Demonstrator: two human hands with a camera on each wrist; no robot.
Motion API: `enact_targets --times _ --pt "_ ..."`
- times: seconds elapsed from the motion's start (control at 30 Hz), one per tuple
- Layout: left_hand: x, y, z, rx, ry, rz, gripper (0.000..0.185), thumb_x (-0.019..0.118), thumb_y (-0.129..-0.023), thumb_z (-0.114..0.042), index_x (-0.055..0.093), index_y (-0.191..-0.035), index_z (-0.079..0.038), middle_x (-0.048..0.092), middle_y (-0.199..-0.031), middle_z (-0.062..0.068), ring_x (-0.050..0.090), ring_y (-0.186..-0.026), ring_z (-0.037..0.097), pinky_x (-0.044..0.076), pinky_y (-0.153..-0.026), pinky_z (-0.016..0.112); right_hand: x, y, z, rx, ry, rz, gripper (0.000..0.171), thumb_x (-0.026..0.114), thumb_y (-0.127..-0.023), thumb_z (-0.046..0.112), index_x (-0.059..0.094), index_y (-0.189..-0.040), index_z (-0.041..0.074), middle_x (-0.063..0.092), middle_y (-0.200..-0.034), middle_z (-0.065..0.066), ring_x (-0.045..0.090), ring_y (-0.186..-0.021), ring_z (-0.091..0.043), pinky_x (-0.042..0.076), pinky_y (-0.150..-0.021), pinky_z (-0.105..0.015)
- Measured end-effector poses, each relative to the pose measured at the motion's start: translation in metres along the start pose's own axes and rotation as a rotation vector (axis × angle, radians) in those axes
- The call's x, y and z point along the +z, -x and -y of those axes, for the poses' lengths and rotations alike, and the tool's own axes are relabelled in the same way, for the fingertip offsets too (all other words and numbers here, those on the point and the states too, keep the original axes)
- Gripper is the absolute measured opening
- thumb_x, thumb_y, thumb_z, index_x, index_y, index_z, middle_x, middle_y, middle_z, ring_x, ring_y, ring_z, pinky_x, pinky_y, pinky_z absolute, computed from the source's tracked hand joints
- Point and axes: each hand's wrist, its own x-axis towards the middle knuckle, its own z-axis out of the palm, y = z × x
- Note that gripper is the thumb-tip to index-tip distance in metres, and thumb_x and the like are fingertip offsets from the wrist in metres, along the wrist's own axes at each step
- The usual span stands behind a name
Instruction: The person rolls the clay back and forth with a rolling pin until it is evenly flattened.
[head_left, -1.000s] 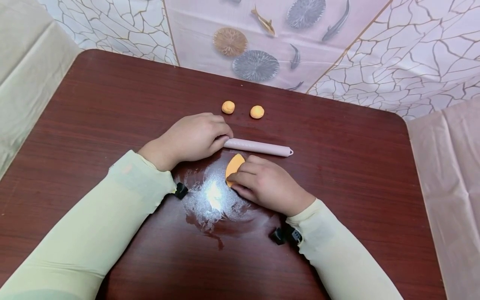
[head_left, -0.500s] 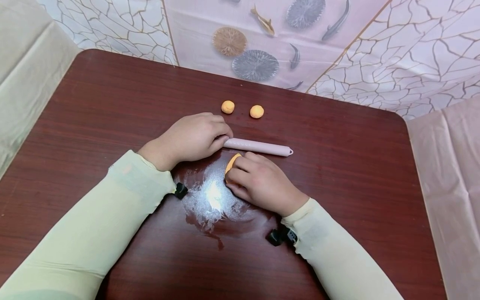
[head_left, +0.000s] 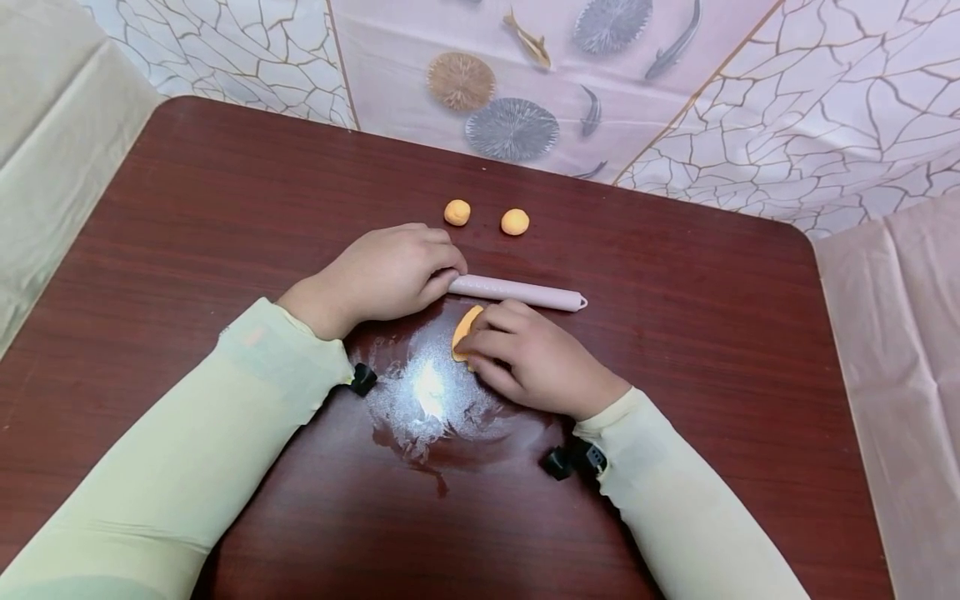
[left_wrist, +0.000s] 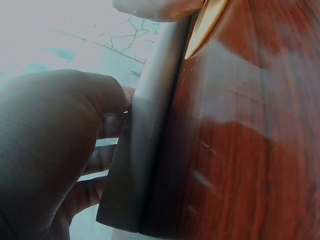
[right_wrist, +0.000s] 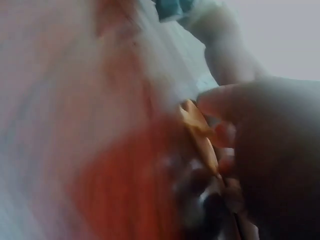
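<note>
Head view, hands: the person's left hand is curled round the near end of the pink rolling pin; the right hand pinches the flat orange dough piece by its edge.
Left wrist view: fingers wrap the rolling pin, which lies on the table; the dough piece shows at about 1 o'clock from it.
Right wrist view: blurred, but curled fingertips hold the dough piece tilted, partly lifted off the wood.
Dough piece: just beside the rolling pin, at its 6 o'clock, at the edge of a flour patch.
Dough balls: two, left one and right one, at 12 o'clock from the pin, near each other but apart.
Table: dark red wood.
Backdrop: patterned cloth at 12 o'clock.
</note>
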Motion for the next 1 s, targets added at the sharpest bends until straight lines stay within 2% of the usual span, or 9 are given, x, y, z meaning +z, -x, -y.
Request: enact_targets --times 0.17,0.7,0.87,0.93,1.0 --pt "0.0007 -0.0008 0.0004 -0.003 0.004 0.012 0.021 0.059 -0.106 -0.031 0.077 -0.111 -0.022 0.071 -0.108 -0.007 0.065 -0.107 0.019 0.053 -0.099 0.041 -0.0046 0.0031 -0.004 0.027 0.018 0.023 0.031 0.079 -0.094 0.043 0.073 -0.114 0.021 0.064 -0.115 0.008 0.054 -0.11 -0.012 0.041 -0.105 -0.031" --pt "-0.0001 0.0001 0.0011 0.001 -0.007 0.009 0.019 0.058 -0.106 -0.029 0.075 -0.11 -0.024 0.067 -0.105 -0.009 0.064 -0.106 0.018 0.053 -0.098 0.041 -0.0014 -0.0017 -0.0043 0.06 0.046 -0.006 0.017 0.076 -0.099 0.029 0.071 -0.112 0.02 0.062 -0.112 0.004 0.055 -0.108 -0.016 0.043 -0.1 -0.033" --pt "0.0001 -0.0004 0.0014 0.002 -0.002 0.01 0.019 0.058 -0.106 -0.03 0.076 -0.11 -0.023 0.069 -0.106 -0.009 0.064 -0.106 0.018 0.053 -0.098 0.041 0.0001 0.0011 -0.0079 0.097 -0.06 -0.009 0.013 0.07 -0.103 0.026 0.072 -0.115 0.023 0.062 -0.115 0.008 0.055 -0.112 -0.01 0.042 -0.104 -0.032" --pt "-0.0001 -0.0006 0.0008 0.004 0.0 0.013 0.02 0.058 -0.106 -0.03 0.076 -0.111 -0.022 0.069 -0.107 -0.008 0.065 -0.106 0.018 0.053 -0.099 0.041 0.0001 0.0029 -0.0091 0.12 -0.107 -0.015 0.016 0.072 -0.101 0.029 0.072 -0.116 0.023 0.062 -0.117 0.009 0.054 -0.114 -0.009 0.042 -0.105 -0.032" --pt "-0.0005 -0.0004 0.0003 0.002 -0.001 0.015 0.02 0.058 -0.106 -0.03 0.076 -0.111 -0.023 0.069 -0.107 -0.008 0.065 -0.107 0.018 0.053 -0.099 0.041 0.0004 0.0037 -0.009 0.128 -0.107 -0.01 0.022 0.074 -0.099 0.034 0.072 -0.118 0.023 0.061 -0.118 0.008 0.053 -0.115 -0.01 0.042 -0.105 -0.033"
